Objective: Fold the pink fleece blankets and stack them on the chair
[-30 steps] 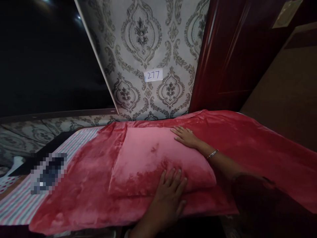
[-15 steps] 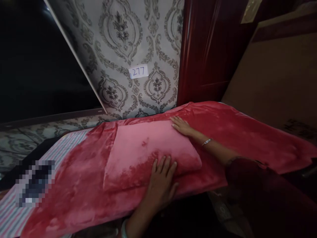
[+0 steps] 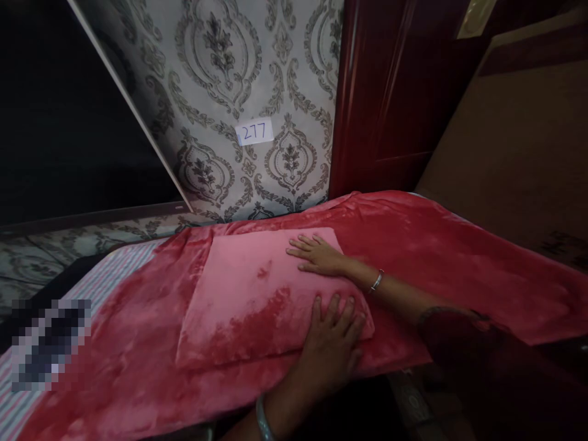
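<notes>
A flat pink and red plush piece (image 3: 239,288), roughly rectangular, lies on a larger red plush blanket (image 3: 119,343). Whether it is a folded cloth or a thin pillow I cannot tell. My left hand (image 3: 331,343) rests on its near right corner with fingers spread. A bangle is on that wrist. Farther back, my right hand (image 3: 319,254) lies flat on the upper right part of the same piece, its fingers spread to the left and a silver bracelet on the wrist. Neither hand grips anything.
Striped cloth (image 3: 122,269) shows from under the blanket at the left, with a blurred-out patch (image 3: 50,346) on it. A large dark screen (image 3: 87,122), patterned wall with a "277" paper (image 3: 255,131), dark red door (image 3: 386,92) and big cardboard box (image 3: 514,135) stand behind.
My left hand has slid right along the near edge to the corner. My right hand has moved from the far right corner inward and nearer. The view has shifted slightly.
</notes>
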A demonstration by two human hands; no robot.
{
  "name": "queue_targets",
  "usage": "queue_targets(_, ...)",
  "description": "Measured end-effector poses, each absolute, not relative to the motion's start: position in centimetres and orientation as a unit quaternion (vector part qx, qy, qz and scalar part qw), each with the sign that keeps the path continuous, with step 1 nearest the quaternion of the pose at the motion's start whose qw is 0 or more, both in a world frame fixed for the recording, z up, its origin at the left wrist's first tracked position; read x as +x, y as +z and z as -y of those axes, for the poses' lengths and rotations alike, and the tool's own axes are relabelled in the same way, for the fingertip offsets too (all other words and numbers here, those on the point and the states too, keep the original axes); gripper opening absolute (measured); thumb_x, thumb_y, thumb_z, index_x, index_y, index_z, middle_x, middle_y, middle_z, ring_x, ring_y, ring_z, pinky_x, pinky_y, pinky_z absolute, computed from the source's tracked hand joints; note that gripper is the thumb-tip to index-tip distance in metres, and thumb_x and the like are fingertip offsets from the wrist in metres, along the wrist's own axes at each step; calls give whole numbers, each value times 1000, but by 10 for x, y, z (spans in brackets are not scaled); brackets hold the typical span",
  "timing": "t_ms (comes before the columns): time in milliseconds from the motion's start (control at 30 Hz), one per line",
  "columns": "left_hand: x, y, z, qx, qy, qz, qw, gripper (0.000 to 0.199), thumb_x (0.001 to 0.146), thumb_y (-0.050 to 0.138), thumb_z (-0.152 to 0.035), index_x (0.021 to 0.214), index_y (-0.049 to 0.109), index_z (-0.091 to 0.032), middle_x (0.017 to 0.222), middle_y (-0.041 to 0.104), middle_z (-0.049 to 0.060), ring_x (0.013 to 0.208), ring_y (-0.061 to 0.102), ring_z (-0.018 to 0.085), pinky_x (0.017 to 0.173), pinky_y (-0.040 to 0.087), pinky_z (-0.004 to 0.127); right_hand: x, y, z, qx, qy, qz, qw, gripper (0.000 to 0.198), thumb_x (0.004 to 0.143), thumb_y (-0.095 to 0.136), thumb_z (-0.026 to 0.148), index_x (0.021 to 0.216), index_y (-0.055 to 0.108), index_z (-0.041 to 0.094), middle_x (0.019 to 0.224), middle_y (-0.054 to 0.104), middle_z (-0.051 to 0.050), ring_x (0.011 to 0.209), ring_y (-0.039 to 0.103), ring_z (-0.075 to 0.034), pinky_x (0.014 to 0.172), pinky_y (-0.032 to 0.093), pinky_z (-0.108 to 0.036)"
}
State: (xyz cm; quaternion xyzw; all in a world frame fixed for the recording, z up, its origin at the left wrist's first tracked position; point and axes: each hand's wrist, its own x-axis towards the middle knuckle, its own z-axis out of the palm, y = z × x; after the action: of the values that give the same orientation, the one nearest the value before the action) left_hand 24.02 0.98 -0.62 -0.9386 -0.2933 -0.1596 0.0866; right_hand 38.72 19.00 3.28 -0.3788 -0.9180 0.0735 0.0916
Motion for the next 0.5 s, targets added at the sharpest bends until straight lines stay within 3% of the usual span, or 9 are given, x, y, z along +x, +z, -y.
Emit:
queue_targets(233, 235, 4, -4, -938, -163, 290, 97, 56, 102, 40, -47, 153, 41, -26, 166, 31, 5, 154, 17, 34, 124, -3, 60, 396, 21, -246, -486, 105, 860, 115, 64, 103, 28, 61, 160, 31, 33, 165, 30, -5, 152, 25, -31, 121, 17, -59)
queue_targets(400, 233, 2, -4, -939, -166, 290, 81, 55, 102, 39, -46, 153, 41, -26, 167, 29, 4, 154, 16, 35, 124, 5, 62, 399, 18, -246, -525, 119, 833, 126, 63, 104, 23, 56, 159, 35, 28, 164, 34, -4, 151, 28, -23, 124, 20, -48)
queue_targets(500, 234, 1, -4, -941, -171, 286, 68, 53, 102, 41, -45, 151, 43, -27, 167, 28, 6, 154, 18, 36, 122, 12, 64, 399, 24, -246, -548, 114, 821, 114, 65, 103, 24, 58, 159, 33, 28, 164, 33, -6, 152, 28, -27, 122, 24, -53)
